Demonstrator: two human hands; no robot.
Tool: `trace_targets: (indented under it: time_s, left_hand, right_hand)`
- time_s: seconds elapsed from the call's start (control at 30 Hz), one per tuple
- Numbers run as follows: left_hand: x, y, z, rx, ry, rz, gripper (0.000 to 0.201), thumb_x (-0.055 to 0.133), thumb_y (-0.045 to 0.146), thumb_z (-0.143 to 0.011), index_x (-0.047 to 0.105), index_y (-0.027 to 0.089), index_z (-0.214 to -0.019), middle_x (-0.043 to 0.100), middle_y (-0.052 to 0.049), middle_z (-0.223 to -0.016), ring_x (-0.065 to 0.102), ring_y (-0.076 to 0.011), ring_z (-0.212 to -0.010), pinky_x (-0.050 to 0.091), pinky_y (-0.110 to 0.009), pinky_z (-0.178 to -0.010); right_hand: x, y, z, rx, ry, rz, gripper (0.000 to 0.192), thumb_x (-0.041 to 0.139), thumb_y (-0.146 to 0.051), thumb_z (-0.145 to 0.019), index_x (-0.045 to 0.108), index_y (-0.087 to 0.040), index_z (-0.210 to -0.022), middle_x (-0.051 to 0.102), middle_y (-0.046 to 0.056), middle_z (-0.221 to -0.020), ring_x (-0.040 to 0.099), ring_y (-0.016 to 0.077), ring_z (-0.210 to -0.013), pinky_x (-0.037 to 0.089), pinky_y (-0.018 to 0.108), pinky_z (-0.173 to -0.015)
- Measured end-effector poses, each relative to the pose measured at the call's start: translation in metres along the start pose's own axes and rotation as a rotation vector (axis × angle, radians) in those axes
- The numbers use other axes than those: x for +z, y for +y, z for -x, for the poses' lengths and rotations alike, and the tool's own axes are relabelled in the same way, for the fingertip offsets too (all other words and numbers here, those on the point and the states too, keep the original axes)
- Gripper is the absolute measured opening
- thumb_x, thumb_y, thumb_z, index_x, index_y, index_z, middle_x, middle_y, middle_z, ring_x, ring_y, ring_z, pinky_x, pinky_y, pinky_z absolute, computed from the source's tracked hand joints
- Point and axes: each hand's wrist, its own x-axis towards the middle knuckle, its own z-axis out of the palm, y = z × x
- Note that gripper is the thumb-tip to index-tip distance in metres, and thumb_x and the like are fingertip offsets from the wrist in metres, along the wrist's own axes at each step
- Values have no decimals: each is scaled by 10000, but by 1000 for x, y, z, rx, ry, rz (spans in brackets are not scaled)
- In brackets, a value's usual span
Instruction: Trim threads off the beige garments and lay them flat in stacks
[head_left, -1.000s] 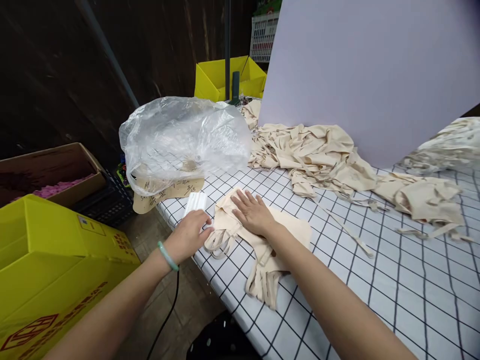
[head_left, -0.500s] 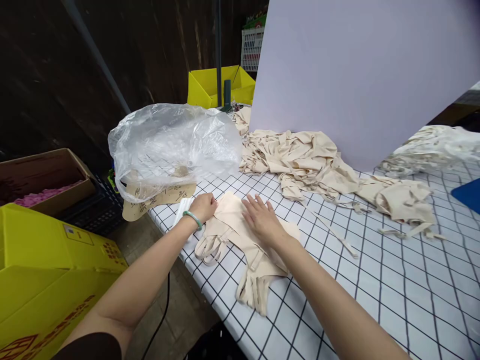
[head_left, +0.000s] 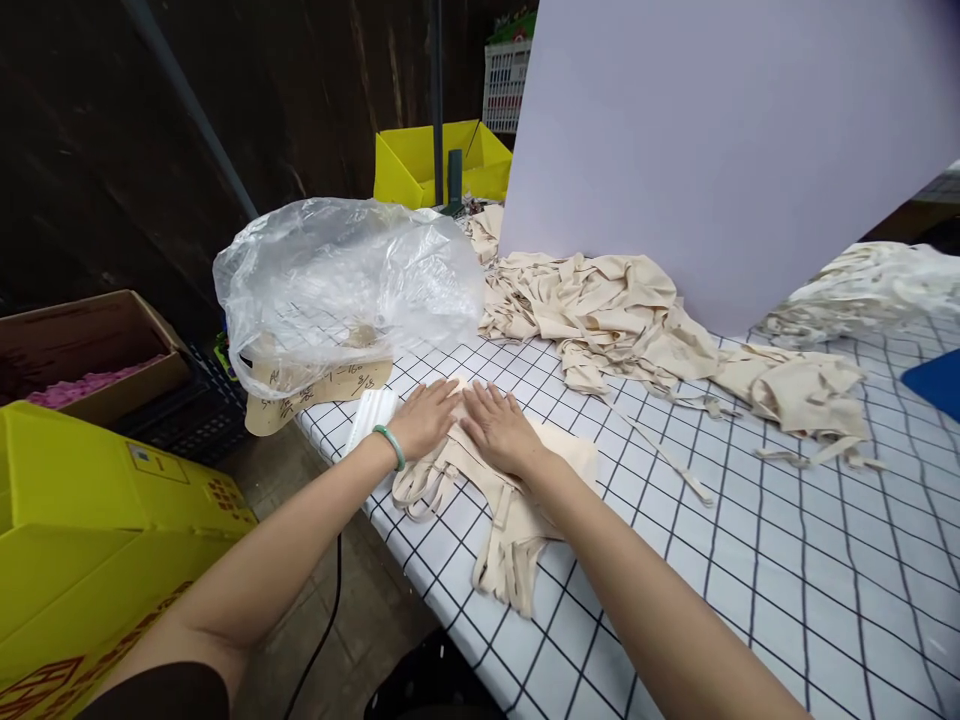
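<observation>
Both hands, left hand (head_left: 426,418) and right hand (head_left: 496,428), flat atop beige garment (head_left: 525,490) (side by side).

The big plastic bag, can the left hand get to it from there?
Probably yes. The left hand lies flat on the beige cloth, and the plastic bag sits just beyond it on the table, with only a small white thing beside the hand.

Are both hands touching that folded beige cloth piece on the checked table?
Touching. The head view shows the left hand and right hand flat on the folded beige cloth piece.
</observation>
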Motion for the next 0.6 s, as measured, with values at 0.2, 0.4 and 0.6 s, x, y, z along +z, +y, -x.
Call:
trace_targets:
  time_s: [0.2,0.4,0.6]
  left_hand:
    - [-2,0,-2,-67,-259,-92,597,455,413,-961,342,216,-1514,245,-105,-1624,185,-333,-1508,135,-613,-1196]
    - [-13,36,-10,56,-42,-84,491,429,293,-979,412,123,-1440,302,-159,-1596,198,-312,-1504,141,-551,-1216]
    - [-3,90,62,32,98,263,258,501,403,-949,598,169,-898,652,-86,-944,613,-218,-878,517,-362,-786]
  right_hand:
    - [-1,26,26,60,2,48,666,189,-557,-1008,241,-202,-1569,147,54,-1650,102,266,-1523,109,511,-1230]
    - [-10,15,45,112,75,33,681,134,-554,-1014,194,-179,-1579,95,55,-1656,35,262,-1529,63,523,-1232]
    - [4,8,63,72,-11,5,678,143,-571,-1009,204,-207,-1578,96,48,-1656,60,258,-1528,89,514,-1232]
